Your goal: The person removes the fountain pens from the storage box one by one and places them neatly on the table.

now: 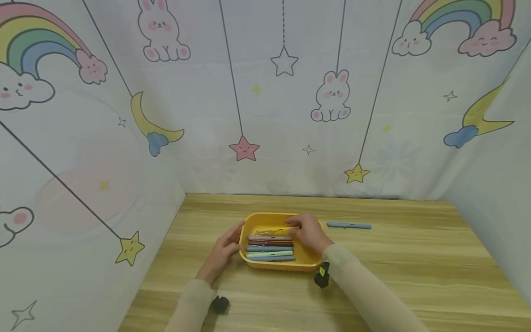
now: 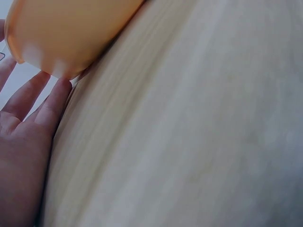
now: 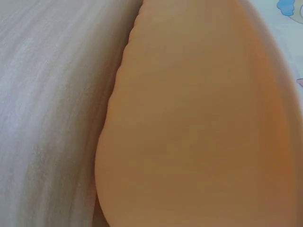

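Note:
A yellow plastic basket stands on the table with several pens lying side by side in it. Among them are a light green pen, a blue pen and a dark red pen. My right hand reaches over the right part of the basket and pinches the end of a yellow pen near the far wall. At the basket's left side, my left hand touches the outer wall with extended fingers. The right wrist view shows the basket's outer wall, with the right hand out of sight.
Outside the basket, to its right, a blue pen lies on the wood-grain table. White curtains printed with stars, rabbits and rainbows enclose the table at the back and both sides.

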Demonstrator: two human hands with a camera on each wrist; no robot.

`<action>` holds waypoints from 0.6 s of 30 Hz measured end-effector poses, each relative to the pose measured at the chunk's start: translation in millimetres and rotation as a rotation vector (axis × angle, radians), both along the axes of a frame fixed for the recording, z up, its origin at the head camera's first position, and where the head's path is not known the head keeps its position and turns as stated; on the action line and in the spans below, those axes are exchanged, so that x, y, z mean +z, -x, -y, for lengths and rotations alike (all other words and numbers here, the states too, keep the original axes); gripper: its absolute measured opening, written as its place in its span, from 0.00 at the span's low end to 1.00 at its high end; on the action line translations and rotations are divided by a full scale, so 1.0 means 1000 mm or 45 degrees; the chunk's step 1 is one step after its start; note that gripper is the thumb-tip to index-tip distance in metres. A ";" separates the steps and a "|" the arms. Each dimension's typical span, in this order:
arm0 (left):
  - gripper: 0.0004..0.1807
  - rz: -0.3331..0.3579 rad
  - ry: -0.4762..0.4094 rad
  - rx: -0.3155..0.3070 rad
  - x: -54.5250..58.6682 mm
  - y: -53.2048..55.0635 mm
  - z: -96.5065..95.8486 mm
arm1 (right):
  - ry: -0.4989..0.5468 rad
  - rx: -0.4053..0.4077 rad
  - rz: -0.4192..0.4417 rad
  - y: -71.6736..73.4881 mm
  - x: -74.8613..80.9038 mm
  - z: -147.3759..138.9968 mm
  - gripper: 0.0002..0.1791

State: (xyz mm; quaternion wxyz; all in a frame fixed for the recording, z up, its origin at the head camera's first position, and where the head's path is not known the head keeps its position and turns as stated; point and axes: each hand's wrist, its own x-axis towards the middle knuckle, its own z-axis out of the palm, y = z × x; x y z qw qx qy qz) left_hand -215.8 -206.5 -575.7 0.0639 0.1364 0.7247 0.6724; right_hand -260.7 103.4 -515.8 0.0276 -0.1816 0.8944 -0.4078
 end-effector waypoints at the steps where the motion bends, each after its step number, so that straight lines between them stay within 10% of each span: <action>1: 0.39 0.002 0.002 0.002 0.000 0.000 0.000 | 0.000 -0.008 0.001 0.000 0.001 -0.001 0.15; 18: 0.39 0.034 0.031 0.032 0.000 -0.001 0.000 | 0.105 -0.053 -0.059 -0.013 0.021 -0.025 0.13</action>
